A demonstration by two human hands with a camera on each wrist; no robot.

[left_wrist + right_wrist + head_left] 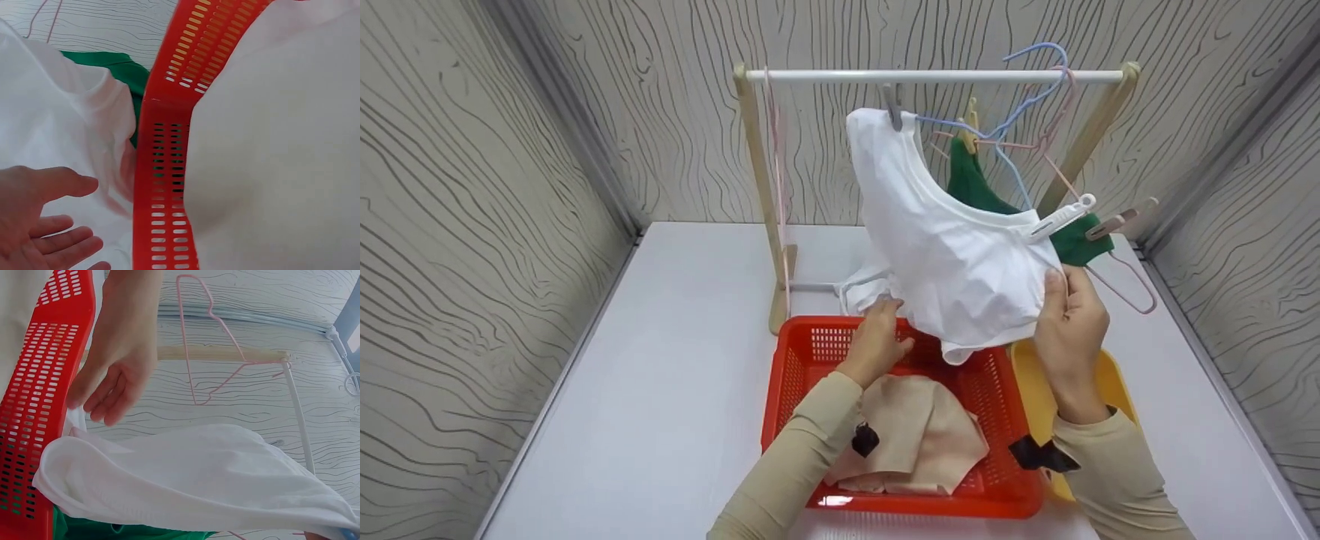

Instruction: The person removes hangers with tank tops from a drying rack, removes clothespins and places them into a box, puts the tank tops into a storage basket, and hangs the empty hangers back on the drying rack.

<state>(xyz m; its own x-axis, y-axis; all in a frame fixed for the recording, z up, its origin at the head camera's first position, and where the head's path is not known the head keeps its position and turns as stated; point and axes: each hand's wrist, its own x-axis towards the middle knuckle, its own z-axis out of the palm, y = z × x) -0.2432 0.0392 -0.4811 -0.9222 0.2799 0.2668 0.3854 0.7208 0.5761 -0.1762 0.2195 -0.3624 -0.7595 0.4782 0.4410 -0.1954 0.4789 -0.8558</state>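
Observation:
A white garment (952, 232) hangs on a blue hanger (1012, 124), held by a grey clothespin (893, 109) and a white clothespin (1063, 217). My right hand (1072, 322) pinches its lower right edge between thumb and fingers. In the head view, my left hand (877, 337) is over the back of the red basket (776, 390), just left of the garment's lower part. Its fingers are spread and relaxed in the left wrist view, with nothing between them. A beige cloth (915, 427) lies in the basket.
Behind the white garment, a green garment (979, 180) is pegged to a pink hanger (1132, 289). Both hang from a rack with a white rail (930, 76). Another pink hanger (778, 187) is at the rail's left end. A yellow basket (1112, 379) stands right of the red one.

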